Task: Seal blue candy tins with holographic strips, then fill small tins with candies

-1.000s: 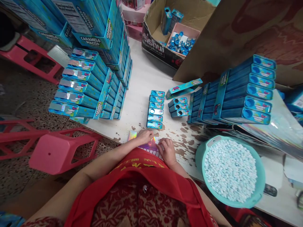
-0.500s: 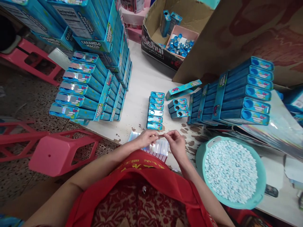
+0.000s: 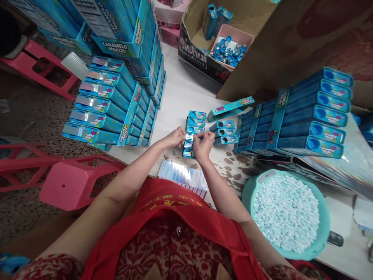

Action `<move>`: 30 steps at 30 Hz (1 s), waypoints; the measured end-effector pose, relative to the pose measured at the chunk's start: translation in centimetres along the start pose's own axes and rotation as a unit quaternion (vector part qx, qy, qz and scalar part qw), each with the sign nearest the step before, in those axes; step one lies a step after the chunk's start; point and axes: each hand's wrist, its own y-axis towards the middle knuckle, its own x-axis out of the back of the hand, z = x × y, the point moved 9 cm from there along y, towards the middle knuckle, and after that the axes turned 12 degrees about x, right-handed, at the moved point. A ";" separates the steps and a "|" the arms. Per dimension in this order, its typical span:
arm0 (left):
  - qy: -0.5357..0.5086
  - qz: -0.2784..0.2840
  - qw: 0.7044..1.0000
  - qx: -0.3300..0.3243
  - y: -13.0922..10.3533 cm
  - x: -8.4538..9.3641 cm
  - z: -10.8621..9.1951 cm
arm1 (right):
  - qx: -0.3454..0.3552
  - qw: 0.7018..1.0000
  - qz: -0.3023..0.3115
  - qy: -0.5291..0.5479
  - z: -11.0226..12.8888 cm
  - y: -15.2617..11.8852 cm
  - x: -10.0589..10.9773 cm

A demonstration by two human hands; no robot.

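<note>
A row of blue candy tins stands in front of me on the white table, lids facing up. Over the lower half of this row, my left hand and my right hand pinch a small shiny sticker by its two ends. It lies against the lid of one tin. My right fingers partly hide the lids there. Closer to my body is a block of holographic sticker strips. To the right of the row stand a few tins with open round holes.
Stacked tins in display trays rise at left and right. An empty-looking display tray lies behind the open tins. A carton holds round caps. A turquoise basin of pale candies stands right; a pink stool left.
Both hands have moved forward from above the sticker strips to the row of tins, carrying the small strip onto a lid. The view has shifted slightly.
</note>
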 end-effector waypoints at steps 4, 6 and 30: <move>-0.027 0.011 0.996 0.079 1.0 -0.8 1.9 | -0.026 1.000 0.002 0.007 -0.9 -0.1 -0.2; 0.026 -0.023 0.994 0.100 1.4 -0.8 2.8 | -0.038 0.999 0.004 0.005 -1.3 0.1 -0.4; 0.445 0.014 0.894 -0.049 -5.6 -9.4 6.5 | 0.153 0.924 0.269 -0.226 -2.7 -12.1 1.8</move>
